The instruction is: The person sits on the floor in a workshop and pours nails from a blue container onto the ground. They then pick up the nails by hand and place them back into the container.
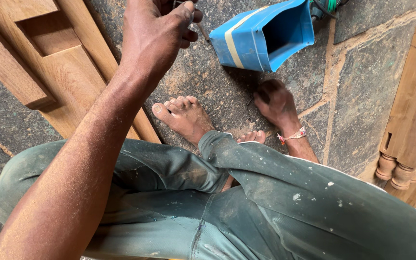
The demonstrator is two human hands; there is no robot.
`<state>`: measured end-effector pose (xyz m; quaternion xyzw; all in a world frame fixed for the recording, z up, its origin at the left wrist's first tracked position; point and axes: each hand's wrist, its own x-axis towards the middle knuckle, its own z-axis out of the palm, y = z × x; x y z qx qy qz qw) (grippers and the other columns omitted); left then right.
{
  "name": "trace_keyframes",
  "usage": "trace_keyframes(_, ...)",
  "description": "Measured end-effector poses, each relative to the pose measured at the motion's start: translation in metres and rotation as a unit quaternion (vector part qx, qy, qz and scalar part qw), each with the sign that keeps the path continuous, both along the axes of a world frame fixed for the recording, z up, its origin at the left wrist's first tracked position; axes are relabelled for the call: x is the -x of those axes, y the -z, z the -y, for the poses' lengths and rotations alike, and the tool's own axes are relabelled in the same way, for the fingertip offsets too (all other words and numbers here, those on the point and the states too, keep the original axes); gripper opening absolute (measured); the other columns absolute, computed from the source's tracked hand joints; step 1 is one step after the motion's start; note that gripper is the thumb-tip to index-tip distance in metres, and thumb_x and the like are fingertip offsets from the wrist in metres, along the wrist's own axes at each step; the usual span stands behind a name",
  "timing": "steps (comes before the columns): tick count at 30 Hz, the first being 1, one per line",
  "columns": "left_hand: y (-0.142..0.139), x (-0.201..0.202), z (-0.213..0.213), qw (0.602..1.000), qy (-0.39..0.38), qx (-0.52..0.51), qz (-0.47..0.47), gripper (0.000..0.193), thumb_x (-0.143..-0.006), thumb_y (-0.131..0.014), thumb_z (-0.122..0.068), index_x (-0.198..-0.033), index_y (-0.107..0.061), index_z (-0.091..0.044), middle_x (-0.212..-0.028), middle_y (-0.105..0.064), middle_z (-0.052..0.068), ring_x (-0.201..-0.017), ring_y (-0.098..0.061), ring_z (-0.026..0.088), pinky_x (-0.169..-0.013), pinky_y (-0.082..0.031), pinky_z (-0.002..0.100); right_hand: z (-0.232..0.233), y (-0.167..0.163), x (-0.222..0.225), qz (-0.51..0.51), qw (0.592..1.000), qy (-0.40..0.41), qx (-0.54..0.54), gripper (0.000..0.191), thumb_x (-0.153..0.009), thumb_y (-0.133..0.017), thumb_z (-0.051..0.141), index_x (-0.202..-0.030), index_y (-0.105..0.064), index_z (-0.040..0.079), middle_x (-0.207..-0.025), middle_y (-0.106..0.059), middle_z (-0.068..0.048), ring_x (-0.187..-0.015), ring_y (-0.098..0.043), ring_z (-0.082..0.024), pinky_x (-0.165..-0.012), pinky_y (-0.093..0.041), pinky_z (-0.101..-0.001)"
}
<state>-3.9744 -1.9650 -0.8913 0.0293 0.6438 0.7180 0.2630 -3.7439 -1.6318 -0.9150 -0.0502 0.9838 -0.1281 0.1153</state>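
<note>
My left hand [155, 33] is raised at the top centre with its fingers closed on a few thin dark metal pieces, like nails, that stick out by the fingertips. My right hand [276, 103], blurred and with a red and white thread band at the wrist, presses its curled fingers down on the stone floor [362, 82]. A thin dark nail-like piece [248, 107] lies at its fingertips; I cannot tell whether it is pinched. A blue plastic container [261, 36] lies on its side just beyond the right hand, its mouth facing right.
I sit on the floor with legs in dusty green trousers [246, 192] crossed and a bare foot [184, 118] ahead. A panelled wooden door [49, 62] lies at the left. Turned wooden pieces [405, 144] stand at the right edge.
</note>
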Motion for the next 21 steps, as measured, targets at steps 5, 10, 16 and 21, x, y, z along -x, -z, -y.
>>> trace_keyframes(5,-0.001,0.000,0.000,1.000,0.000,-0.016,-0.007,0.021,-0.106,-0.060,-0.020,-0.111,-0.070,-0.003,-0.100,-0.079,0.008,-0.082,-0.078,0.013,-0.070,-0.066,0.028,0.007,0.010,-0.016,-0.042,0.998,-0.020,-0.030,0.022,-0.095,-0.072,0.013,-0.115,-0.073,0.002,-0.113,-0.071,-0.019,-0.104,-0.068,-0.029,-0.087,-0.063,-0.0373)
trace_keyframes(10,-0.001,0.000,-0.001,1.000,0.002,-0.005,-0.017,0.023,-0.107,-0.060,-0.023,-0.111,-0.071,-0.003,-0.101,-0.079,0.008,-0.083,-0.079,0.013,-0.070,-0.066,0.028,0.008,0.007,-0.023,-0.057,0.997,-0.032,-0.035,0.014,-0.096,-0.076,0.016,-0.107,-0.073,0.008,-0.111,-0.071,-0.012,-0.106,-0.066,-0.026,-0.091,-0.061,-0.0360)
trace_keyframes(16,0.001,-0.001,-0.001,1.000,0.001,-0.002,-0.017,0.024,-0.107,-0.060,-0.024,-0.111,-0.071,-0.003,-0.101,-0.080,0.007,-0.083,-0.079,0.013,-0.070,-0.066,0.028,0.000,0.004,-0.026,0.007,0.998,-0.004,-0.069,0.019,-0.092,-0.076,0.021,-0.097,-0.071,0.003,-0.105,-0.070,-0.012,-0.101,-0.065,-0.026,-0.085,-0.060,-0.0376)
trace_keyframes(21,0.002,0.001,-0.002,1.000,-0.003,0.001,-0.019,0.024,-0.106,-0.060,-0.024,-0.110,-0.072,-0.004,-0.100,-0.080,0.006,-0.082,-0.079,0.012,-0.070,-0.066,0.028,-0.003,0.013,-0.025,-0.042,0.999,0.019,0.006,0.022,-0.100,-0.075,0.023,-0.095,-0.069,0.003,-0.095,-0.070,-0.013,-0.090,-0.069,-0.026,-0.075,-0.061,-0.0350)
